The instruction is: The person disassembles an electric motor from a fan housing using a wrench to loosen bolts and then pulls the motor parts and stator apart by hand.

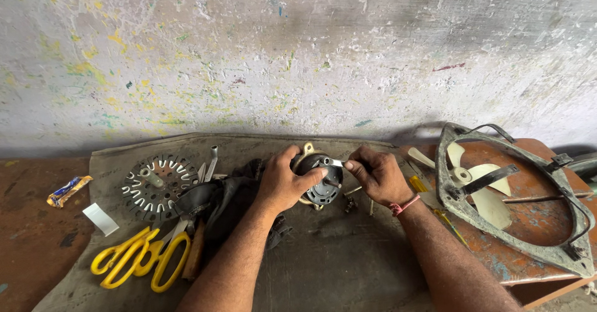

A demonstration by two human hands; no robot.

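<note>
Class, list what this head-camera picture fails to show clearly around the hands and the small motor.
- Round grey motor housing: near side hidden by the left hand.
- Small silver tool: handle buried in the right hand.
- Grimy metal fan frame: far rim cut by the picture's right edge.
- Yellow-handled scissors: blades under black cloth.

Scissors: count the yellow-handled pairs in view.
2: both yellow-handled pairs lie overlapping on the grey mat at lower left, one further left, the other beside it. More may be hidden under the black cloth.

i see two bare forearms with no sleeves, the left hand [283, 184] plain, the right hand [376, 175] with a thin pink-red band [404, 206] round its wrist.
</note>
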